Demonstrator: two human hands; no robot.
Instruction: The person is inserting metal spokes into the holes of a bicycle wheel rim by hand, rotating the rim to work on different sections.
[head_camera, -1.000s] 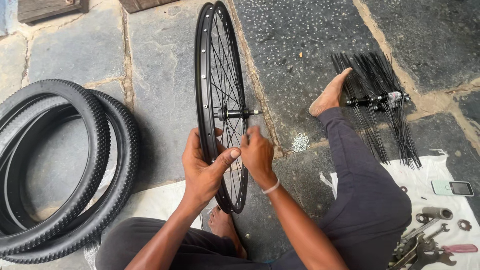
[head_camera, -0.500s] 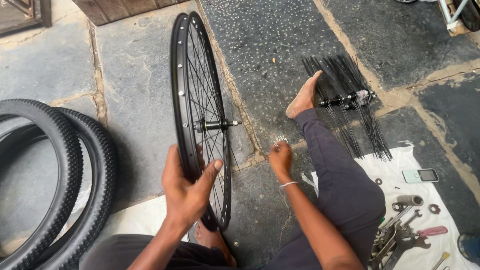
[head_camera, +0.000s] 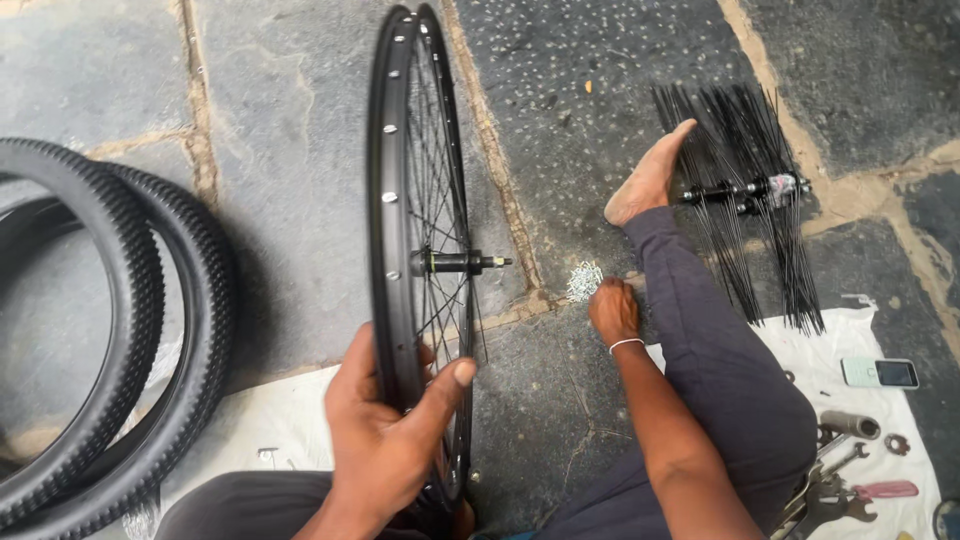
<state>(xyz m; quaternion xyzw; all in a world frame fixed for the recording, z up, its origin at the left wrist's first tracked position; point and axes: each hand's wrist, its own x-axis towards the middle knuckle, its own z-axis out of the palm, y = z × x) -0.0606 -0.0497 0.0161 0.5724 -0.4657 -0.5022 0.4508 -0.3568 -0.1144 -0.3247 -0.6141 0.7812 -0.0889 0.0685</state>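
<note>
— Stone floor (head_camera: 300, 170); what's cut off?
— Tyres (head_camera: 120, 330) leave the left edge. Left hand (head_camera: 385, 440) grips the upright wheel rim (head_camera: 385, 200).
— And the right hand (head_camera: 612, 310)?
— Fingers curled, hidden, at the small silver pile (head_camera: 583, 280); bare floor beyond.

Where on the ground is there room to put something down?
Bare stone lies between the tyres and the upright wheel, and beyond the small silver pile. It's crowded on the white cloth with tools, and around the black spokes.
</note>
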